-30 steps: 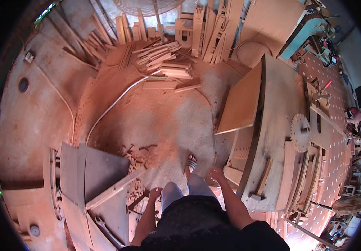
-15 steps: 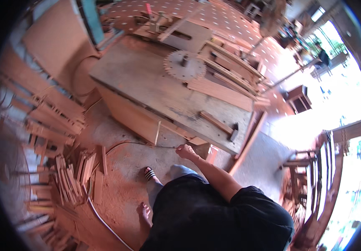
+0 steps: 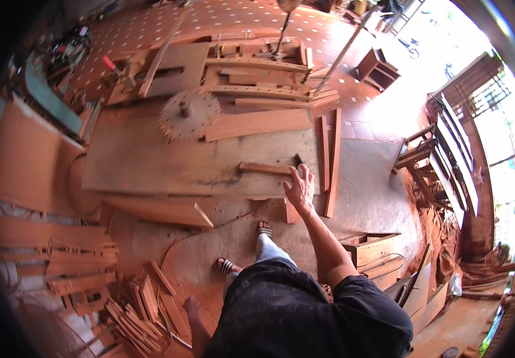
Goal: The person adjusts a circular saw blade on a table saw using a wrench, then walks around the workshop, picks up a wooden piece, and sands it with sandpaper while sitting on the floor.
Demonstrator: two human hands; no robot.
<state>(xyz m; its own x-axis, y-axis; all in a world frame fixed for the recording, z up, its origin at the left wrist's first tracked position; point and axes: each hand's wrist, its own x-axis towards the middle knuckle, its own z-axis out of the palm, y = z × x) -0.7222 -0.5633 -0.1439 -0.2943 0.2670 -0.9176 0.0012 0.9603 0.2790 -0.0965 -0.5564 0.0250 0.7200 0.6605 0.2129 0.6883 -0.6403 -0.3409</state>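
Observation:
My right hand (image 3: pixel 299 190) reaches over the front edge of the wooden worktable (image 3: pixel 132 161), fingers spread, with nothing in its grasp. Right by its fingertips is a hammer (image 3: pixel 264 168) with a wooden handle, lying flat on the tabletop; the hand partly covers the head end. I cannot tell whether the fingers touch it. Low at my left side hangs my left hand (image 3: pixel 191 306), small and dim, its fingers not clear. Farther back on the table lie a round toothed saw blade (image 3: pixel 189 116) and a reddish wooden board (image 3: pixel 258 124).
Behind the blade are wooden frame pieces (image 3: pixel 257 62) and a panel. Long strips (image 3: pixel 332 167) lean at the table's right end. A loose cord (image 3: pixel 224 225) crosses the dusty floor near my sandalled feet. Wood offcuts (image 3: pixel 135 322) pile at left; drawers (image 3: pixel 374 250) stand at right.
My right hand has let go of the cord, risen above the table edge to the hammer and spread its fingers. My view has turned and shifted to the right.

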